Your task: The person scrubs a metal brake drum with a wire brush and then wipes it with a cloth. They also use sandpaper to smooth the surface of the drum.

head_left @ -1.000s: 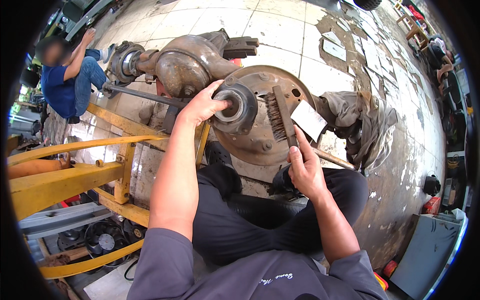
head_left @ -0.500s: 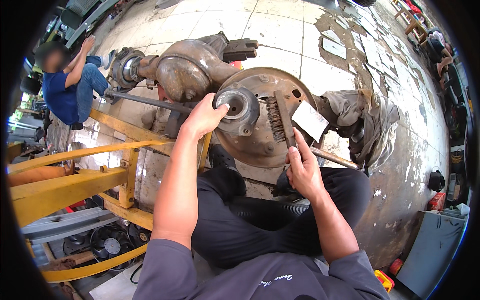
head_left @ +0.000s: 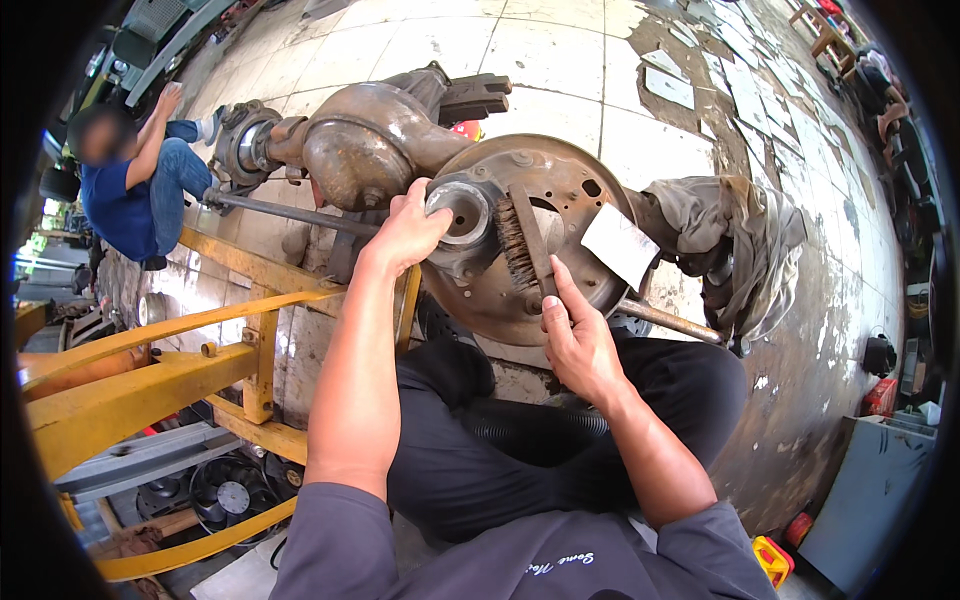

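My left hand point(head_left: 408, 232) is closed round the left side of a round metal hub point(head_left: 464, 212) with a bored centre. In my right hand point(head_left: 578, 335) is a wooden-backed wire brush point(head_left: 528, 240), gripped by its handle end. Its dark bristles face left and lie at the hub's right side; whether they touch it I cannot tell. Behind the hub is a large rusty backing plate point(head_left: 575, 160), a round disc with holes. That plate belongs to an axle whose bulging housing point(head_left: 358, 145) lies up and to the left. A pale card point(head_left: 620, 246) rests against the plate's right side.
Grey rags point(head_left: 735, 235) drape the axle's right end. Yellow metal framework point(head_left: 150, 390) fills the left, with a fan point(head_left: 232, 495) beneath it. A person in blue point(head_left: 125, 190) sits at the far left. Broken tiles point(head_left: 668, 88) lie at the upper right.
The wire brush has moved left with my right hand, closer to the hub. My left hand keeps hold of the hub, which looks turned or tilted slightly.
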